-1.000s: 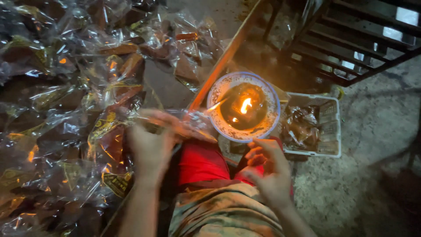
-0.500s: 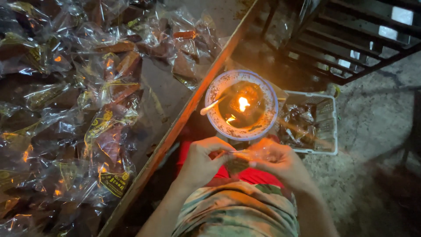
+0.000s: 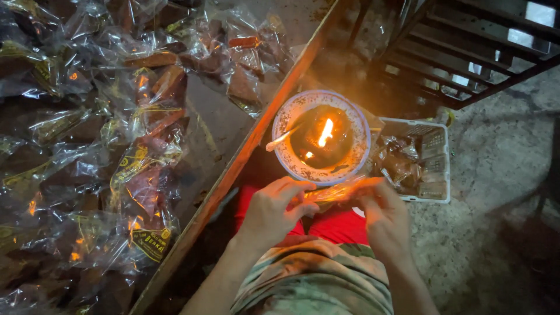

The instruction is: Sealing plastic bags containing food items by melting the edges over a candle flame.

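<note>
dim room, lit mostly by a small flame in a round bowl [image 3: 321,137] with a speckled rim. just below it both hands hold a clear plastic packet [image 3: 338,190] — the left hand [image 3: 275,209] pinches one end with thumb and fingers, the right hand [image 3: 382,213] pinches the other. to the left, a wooden board [image 3: 219,131] with a raised edge carries heaps of wrapped packets [image 3: 99,146]. right of the bowl sits a white plastic basket [image 3: 434,154] on rough concrete floor [image 3: 496,192] — dark metal stairs [image 3: 478,46] behind.
</note>
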